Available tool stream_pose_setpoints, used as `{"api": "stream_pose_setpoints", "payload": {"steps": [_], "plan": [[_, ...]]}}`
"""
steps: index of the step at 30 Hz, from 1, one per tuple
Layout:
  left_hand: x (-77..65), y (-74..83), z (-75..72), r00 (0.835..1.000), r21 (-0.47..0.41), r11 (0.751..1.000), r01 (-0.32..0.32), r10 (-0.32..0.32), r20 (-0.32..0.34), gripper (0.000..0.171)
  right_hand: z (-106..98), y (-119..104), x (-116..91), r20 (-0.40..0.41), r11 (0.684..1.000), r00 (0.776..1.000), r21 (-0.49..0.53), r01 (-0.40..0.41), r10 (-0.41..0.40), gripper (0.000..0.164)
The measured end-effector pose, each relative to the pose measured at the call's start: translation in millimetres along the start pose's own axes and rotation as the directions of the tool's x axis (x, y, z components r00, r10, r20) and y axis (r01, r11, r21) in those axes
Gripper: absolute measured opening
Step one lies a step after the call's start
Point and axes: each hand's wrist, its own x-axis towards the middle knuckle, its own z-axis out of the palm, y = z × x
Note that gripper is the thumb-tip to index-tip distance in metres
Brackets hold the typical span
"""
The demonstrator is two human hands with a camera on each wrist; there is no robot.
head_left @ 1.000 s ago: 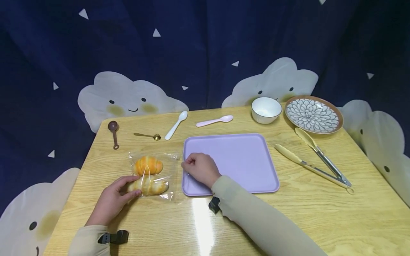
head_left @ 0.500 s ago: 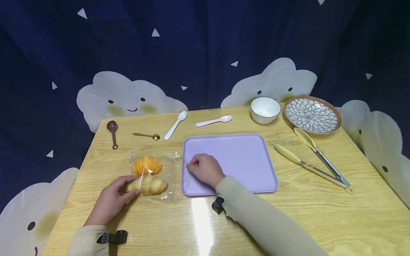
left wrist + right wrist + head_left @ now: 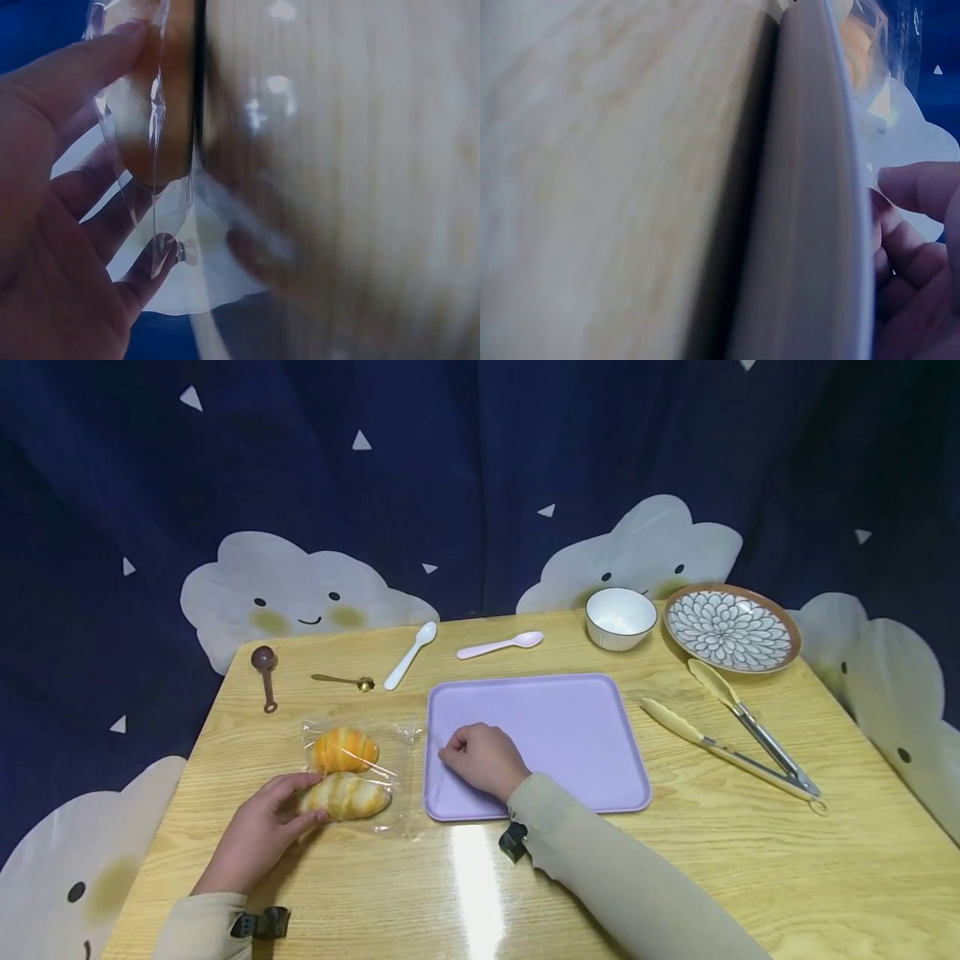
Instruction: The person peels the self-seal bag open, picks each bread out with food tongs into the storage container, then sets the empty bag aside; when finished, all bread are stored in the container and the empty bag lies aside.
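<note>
Standing beyond the tray (image 3: 562, 735) is a bowl (image 3: 621, 631); left hand (image 3: 262, 827) grips bagged bread (image 3: 348, 797), right hand's (image 3: 486, 762) hold is unclear.

Clear plastic bag (image 3: 395, 752), glossy and creased, lying flat just left of the lilac tray (image 3: 562, 739). Inside, two bread rolls side by side: an orange, ridged one (image 3: 345, 750) level with the tray's middle; a paler, longer one (image 3: 347, 796) (I grip this through the film) toward its near corner.
</note>
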Motion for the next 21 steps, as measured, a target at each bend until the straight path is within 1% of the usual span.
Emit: {"api": "stream_pose_setpoints", "payload": {"steps": [5,11,14,16,21], "plan": [[0.0,6.9,-0.5,0.999,0.011,0.999,-0.047,0.047,-0.019,0.049,-3.2,1.6,-1.4,0.003,1.0,1.0,0.016,-0.006,0.006,0.024],[0.2,18.7,-0.1,0.995,0.047,0.997,-0.069,0.073,-0.068,0.047,-3.5,3.5,-2.9,0.007,0.999,1.0,0.037,-0.006,0.006,0.022],[3.2,27.8,0.9,0.989,0.066,0.993,-0.093,0.099,-0.106,0.039,-2.7,4.1,-3.6,0.003,0.999,1.0,0.042,-0.002,0.002,0.022],[5.9,35.7,2.3,0.987,0.07,0.992,-0.101,0.108,-0.118,0.031,-2.4,4.5,-4.0,0.0,0.999,1.0,0.047,0.004,-0.005,0.021],[13.7,58.4,10.8,0.995,0.027,0.998,-0.065,0.067,-0.08,0.017,-2.8,5.1,-5.0,-0.003,0.998,1.0,0.055,0.015,-0.015,0.021]]}}
